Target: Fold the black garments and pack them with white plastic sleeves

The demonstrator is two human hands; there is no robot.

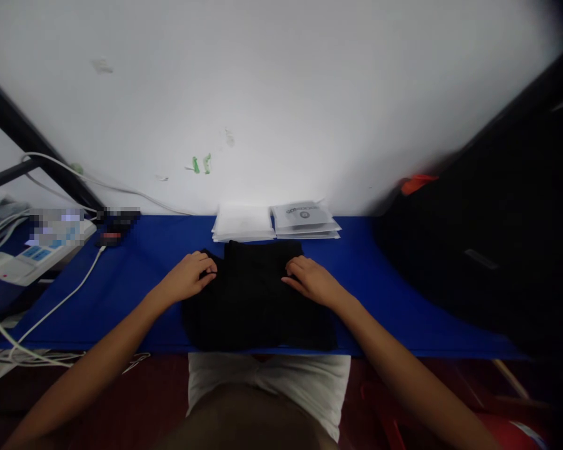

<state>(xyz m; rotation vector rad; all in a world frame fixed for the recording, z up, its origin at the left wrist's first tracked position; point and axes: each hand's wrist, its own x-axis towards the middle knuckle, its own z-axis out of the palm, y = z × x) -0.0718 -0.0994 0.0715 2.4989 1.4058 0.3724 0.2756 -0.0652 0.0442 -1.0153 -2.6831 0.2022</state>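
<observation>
The black cloth (258,306) lies on the blue tabletop (361,269), the person's left hand (188,276) and right hand (313,281) at its sides, fingers loosely curled (any pinch, one cannot tell); light, even outward pressure should smooth it best.

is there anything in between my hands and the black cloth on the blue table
Nothing visible: your left hand and right hand both rest on the black cloth. The white packets lie beyond its far edge.

Matt black cloth (258,300), smooth blue cloth-like tabletop (356,300), glossy translucent plastic packets (304,219)
</observation>
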